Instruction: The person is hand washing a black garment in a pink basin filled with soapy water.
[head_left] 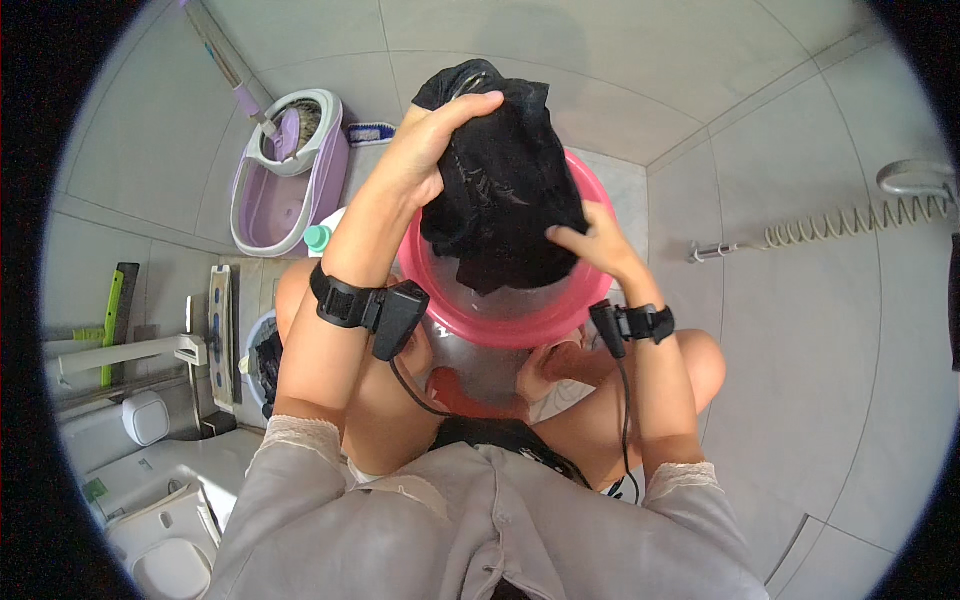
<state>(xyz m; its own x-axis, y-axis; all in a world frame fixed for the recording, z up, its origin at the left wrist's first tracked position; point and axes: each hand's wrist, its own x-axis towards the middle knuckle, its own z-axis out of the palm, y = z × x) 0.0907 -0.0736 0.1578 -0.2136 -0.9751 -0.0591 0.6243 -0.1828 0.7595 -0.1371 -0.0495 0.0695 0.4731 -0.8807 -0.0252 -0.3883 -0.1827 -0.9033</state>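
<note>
A wet-looking black garment point(505, 200) hangs over a pink basin point(480, 325), held up between both of my hands. My left hand point(430, 140) grips its upper left part, thumb lying across the front of the cloth and the fingers hidden behind it. Lower down, at the right edge, my right hand point(597, 242) is closed on the fabric, with the thumb in front. The cloth covers much of the basin's inside; some cloudy liquid shows beneath it. What kind of garment it is, I cannot tell.
A purple-and-white mop bucket point(245, 215) with a mop stands at the back left, beside a blue brush point(371, 133). A bottle with a green cap point(318, 238) is near my left forearm. Another tub with dark cloth point(265, 360) sits left of my legs. A coiled hose point(850, 222) hangs on the right wall.
</note>
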